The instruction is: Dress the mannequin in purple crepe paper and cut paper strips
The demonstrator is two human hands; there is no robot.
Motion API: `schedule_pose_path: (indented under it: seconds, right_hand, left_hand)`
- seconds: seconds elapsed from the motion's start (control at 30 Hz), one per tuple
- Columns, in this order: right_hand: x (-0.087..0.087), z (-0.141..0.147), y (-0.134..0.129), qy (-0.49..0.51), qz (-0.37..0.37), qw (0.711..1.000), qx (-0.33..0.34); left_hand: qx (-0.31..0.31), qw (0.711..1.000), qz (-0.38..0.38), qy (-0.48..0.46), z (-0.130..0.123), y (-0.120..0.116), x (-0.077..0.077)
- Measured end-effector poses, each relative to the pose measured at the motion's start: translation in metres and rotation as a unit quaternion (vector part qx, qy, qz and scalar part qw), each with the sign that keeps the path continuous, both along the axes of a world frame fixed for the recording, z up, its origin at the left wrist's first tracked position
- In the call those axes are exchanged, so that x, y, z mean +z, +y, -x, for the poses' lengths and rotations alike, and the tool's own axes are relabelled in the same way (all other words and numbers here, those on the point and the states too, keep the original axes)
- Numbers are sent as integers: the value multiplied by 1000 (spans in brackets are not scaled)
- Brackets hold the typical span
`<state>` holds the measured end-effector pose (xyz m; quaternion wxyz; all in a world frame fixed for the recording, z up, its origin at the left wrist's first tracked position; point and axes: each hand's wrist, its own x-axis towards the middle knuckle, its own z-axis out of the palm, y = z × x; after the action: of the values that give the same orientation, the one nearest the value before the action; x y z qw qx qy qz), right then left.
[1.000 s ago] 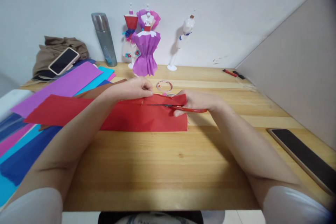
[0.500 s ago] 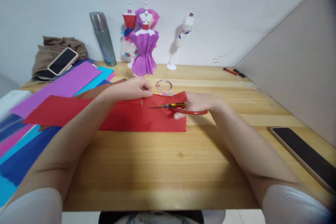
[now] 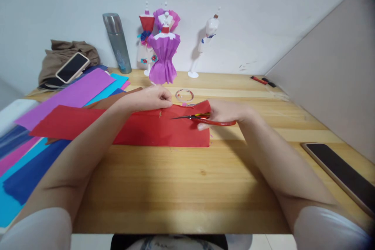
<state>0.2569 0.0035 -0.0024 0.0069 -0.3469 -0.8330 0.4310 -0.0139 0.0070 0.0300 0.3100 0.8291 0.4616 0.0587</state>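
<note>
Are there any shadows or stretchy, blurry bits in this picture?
All head view: right-hand phone looks stretched; soft shadows on the table beside the right forearm and the wall beside the lone mannequin; top-right corner dark and blurry.

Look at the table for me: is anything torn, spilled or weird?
One thing: the red sheet has a small, ragged tan spot near the left hand. It looks odd because the cloth around it is plain red. It might be a hole, but I can't tell. I see no spill.
</note>
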Motion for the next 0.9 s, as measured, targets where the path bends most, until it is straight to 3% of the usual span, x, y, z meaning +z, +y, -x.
schedule_pose_path:
  seconds: [0.3, 0.6, 0.9]
  right_hand:
    - [6, -4, -2, -52, -22, 998, -30]
    - [4, -1, -2, -48, -47, 997, -37]
    - [5, 2, -3, -41, -61, 996, -46]
  left_hand:
    - [3, 1000, -1, -2, 1, 2, -2]
    - [-6, 1000, -8, 16, -3, -4, 4]
    - [-2, 1000, -11, 15, 0, 1, -1]
